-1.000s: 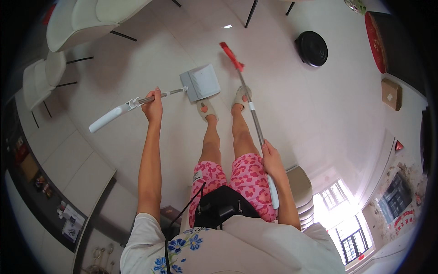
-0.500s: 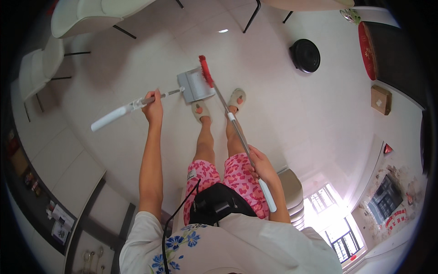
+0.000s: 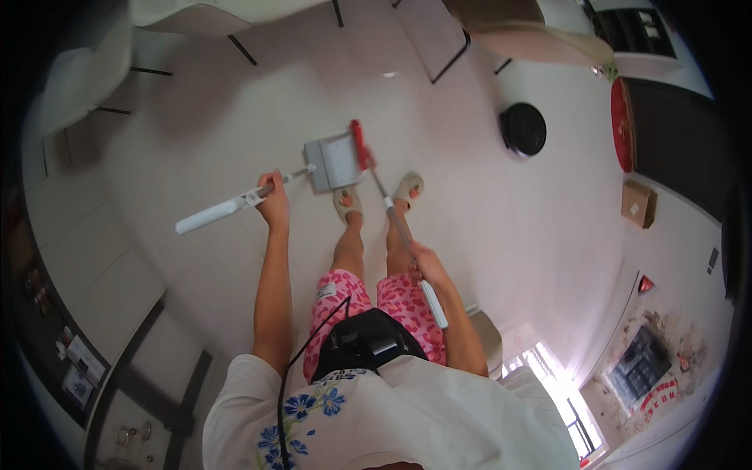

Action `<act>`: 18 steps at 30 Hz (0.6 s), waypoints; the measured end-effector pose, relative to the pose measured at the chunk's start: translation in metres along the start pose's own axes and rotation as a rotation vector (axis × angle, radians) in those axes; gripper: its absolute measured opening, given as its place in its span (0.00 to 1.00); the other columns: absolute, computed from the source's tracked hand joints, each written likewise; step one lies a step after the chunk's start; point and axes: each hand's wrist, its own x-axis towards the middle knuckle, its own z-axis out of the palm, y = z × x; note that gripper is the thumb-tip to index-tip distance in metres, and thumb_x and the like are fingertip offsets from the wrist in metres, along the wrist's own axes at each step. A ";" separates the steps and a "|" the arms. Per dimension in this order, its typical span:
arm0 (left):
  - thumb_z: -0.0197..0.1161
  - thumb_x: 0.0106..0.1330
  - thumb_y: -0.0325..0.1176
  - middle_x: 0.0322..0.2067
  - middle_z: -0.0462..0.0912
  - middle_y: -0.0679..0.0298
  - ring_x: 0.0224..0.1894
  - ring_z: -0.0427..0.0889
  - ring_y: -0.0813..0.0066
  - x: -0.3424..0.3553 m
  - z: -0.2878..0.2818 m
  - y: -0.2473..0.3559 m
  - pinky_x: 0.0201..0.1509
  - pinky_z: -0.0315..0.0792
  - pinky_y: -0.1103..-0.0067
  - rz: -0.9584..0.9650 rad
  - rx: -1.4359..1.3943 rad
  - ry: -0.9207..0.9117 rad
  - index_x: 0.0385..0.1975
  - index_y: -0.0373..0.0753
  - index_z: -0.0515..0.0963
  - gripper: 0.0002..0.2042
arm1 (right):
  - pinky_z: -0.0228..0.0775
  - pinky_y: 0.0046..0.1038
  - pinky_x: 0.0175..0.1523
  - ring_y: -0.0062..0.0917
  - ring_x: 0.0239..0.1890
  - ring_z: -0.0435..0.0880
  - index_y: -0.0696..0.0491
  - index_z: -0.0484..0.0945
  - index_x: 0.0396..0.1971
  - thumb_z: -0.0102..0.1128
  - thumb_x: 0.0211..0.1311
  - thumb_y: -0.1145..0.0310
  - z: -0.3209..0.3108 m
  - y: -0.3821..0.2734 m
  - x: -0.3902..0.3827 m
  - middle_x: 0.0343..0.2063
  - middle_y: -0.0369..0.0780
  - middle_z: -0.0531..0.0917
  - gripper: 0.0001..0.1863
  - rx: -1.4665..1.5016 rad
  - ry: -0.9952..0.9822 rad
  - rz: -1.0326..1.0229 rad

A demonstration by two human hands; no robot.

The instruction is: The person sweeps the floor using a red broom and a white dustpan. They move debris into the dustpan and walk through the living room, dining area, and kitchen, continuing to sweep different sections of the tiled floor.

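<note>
My left hand (image 3: 272, 200) grips the metal shaft of a long-handled grey dustpan (image 3: 330, 161), its white handle (image 3: 210, 218) sticking out to the left. The pan rests on the floor just beyond my slippered feet (image 3: 348, 202). My right hand (image 3: 425, 266) is closed on the shaft of a broom, just above its white grip (image 3: 432, 303). The red broom head (image 3: 362, 145), slightly blurred, is at the pan's right edge; whether it touches is hard to tell.
White chairs (image 3: 84, 82) with black legs stand along the upper left, another chair (image 3: 527, 43) at the top. A round black robot vacuum (image 3: 523, 130), a cardboard box (image 3: 638, 204) and a dark panel with red side (image 3: 623, 125) are to the right. A cabinet (image 3: 102, 278) lines the left.
The broom head has swung down and leftward from above my right foot to the dustpan. The view has shifted, with the pan and hands now lower or slightly right in the picture.
</note>
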 end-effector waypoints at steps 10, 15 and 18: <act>0.60 0.65 0.38 0.26 0.80 0.63 0.28 0.76 0.76 -0.017 -0.096 -0.080 0.34 0.71 0.78 -0.268 -0.339 0.438 0.28 0.33 0.76 0.13 | 0.71 0.31 0.29 0.27 0.20 0.78 0.56 0.68 0.60 0.50 0.63 0.63 0.057 -0.029 -0.075 0.17 0.45 0.76 0.26 -0.864 0.240 -0.828; 0.61 0.65 0.39 0.35 0.83 0.61 0.34 0.80 0.75 -0.003 -0.159 -0.098 0.34 0.74 0.80 -0.474 -0.587 0.630 0.33 0.35 0.76 0.12 | 0.72 0.30 0.25 0.27 0.17 0.78 0.55 0.66 0.62 0.48 0.63 0.63 0.110 -0.119 -0.067 0.16 0.42 0.77 0.27 -0.952 0.226 -0.743; 0.61 0.65 0.41 0.36 0.83 0.60 0.34 0.80 0.75 0.013 -0.175 -0.088 0.36 0.74 0.81 -0.514 -0.629 0.754 0.34 0.34 0.76 0.14 | 0.72 0.30 0.22 0.26 0.15 0.77 0.56 0.65 0.62 0.49 0.62 0.63 0.143 -0.166 -0.041 0.15 0.41 0.77 0.28 -0.945 0.211 -0.739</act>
